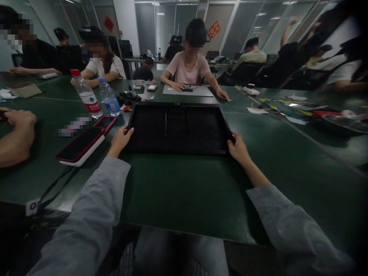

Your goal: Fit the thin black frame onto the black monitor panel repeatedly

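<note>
A wide black monitor casing (155, 142), shallow and open on top like a tray, lies in front of me at the green table. Its raised rim runs all round, with a small pale mark on the far edge and two thin upright lines inside. My left hand (120, 138) grips its left side, thumb on top of the rim. On the opposite side my right hand (239, 147) holds the right edge near the front corner, fingers wrapped beneath. Whether the casing rests on the table or is slightly raised, I cannot tell.
Left of the casing are a red-rimmed phone (82, 143) on a white block, a red-capped bottle (87, 96) and a blue-capped bottle (109, 97). Another person's arm (17, 142) rests at far left. Cables (284, 105) lie right. A person in pink (188, 67) sits opposite.
</note>
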{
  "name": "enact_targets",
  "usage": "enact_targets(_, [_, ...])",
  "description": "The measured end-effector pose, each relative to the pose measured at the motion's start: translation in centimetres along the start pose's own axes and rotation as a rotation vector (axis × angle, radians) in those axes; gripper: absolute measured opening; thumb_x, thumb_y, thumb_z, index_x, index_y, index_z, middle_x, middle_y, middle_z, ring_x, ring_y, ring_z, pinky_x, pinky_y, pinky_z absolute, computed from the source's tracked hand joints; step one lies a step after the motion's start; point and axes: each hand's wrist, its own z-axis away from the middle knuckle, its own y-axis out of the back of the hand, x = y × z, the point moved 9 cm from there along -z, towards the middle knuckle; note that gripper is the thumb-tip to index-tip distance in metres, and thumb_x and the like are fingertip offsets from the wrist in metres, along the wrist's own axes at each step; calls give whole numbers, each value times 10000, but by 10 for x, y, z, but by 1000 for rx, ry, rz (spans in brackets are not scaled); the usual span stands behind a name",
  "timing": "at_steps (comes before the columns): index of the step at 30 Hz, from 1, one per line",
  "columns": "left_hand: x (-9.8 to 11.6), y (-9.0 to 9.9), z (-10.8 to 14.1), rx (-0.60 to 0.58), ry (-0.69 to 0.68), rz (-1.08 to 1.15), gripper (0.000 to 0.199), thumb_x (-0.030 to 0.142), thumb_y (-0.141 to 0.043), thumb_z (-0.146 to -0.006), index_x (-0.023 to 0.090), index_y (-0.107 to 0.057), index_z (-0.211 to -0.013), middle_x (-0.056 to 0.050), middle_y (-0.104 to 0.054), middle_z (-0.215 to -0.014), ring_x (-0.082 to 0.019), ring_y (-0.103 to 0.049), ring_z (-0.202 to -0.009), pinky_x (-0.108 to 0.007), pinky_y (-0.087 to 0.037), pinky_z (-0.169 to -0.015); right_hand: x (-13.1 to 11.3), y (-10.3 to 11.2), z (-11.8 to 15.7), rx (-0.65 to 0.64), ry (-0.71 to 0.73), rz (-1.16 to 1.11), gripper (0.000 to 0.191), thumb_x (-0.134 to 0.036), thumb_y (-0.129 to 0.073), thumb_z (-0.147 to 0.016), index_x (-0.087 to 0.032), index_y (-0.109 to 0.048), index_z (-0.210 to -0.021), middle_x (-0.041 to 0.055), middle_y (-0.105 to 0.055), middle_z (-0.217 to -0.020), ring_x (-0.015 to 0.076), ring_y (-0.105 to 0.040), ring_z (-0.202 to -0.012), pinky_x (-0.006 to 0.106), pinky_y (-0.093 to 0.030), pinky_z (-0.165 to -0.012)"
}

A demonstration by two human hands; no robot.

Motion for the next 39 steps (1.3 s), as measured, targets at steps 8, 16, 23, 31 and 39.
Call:
enact_targets(8, [21, 17, 17, 78, -44, -139, 563, 573, -526, -1022, 178, -696, -1384, -197, -759, -1295, -377, -680, -1261, -509, -489, -1084, -10, 12, 4, 136, 74, 187, 556, -251, -550, -875, -133, -572, -1417, 211, -665, -1272, 347, -607, -1255, 596, -462, -1134])
enact_targets(16, [102, 26, 65, 328, -425, -286, 550, 468, -428, -1065, 151, -650, -1455, -207, -672, -1426, -386, -576, -1347, -543, -417, -1140, -79, 10, 26, 312, 165, 292, 597, -293, -491, -942, -113, -491, -1511, 248, -532, -1448, 384, -460, -1396, 659, -379, -1156])
enact_targets(23, [144, -36, 99, 64, -633, -298, 486, 449, -407, -1096, 221, -641, -1457, -144, -675, -1428, -317, -578, -1322, -507, -437, -1124, -162, -64, 50, 101, 306, 281, 574, -232, -401, -1015, -131, -465, -1576, 238, -494, -1527, 352, -433, -1427, 593, -384, -1157])
enact_targets(31, [137, -61, 101, -138, -654, -307, 542, 477, -615, -1015, 230, -614, -1498, -163, -577, -1538, -366, -458, -1446, -573, -373, -1190, -162, -91, 55, -58, 317, 267, 533, -180, -400, -1000, -182, -555, -1510, 203, -569, -1462, 362, -474, -1379, 609, -394, -1136])
enact_targets(39, [142, -56, 106, -164, -706, -151, 426, 449, -658, -987, 249, -717, -1359, -138, -673, -1417, -346, -534, -1368, -544, -428, -1138, -160, -82, 49, -59, 366, 48, 574, -160, -434, -947, -238, -578, -1498, 159, -622, -1345, 333, -547, -1282, 605, -482, -1095])
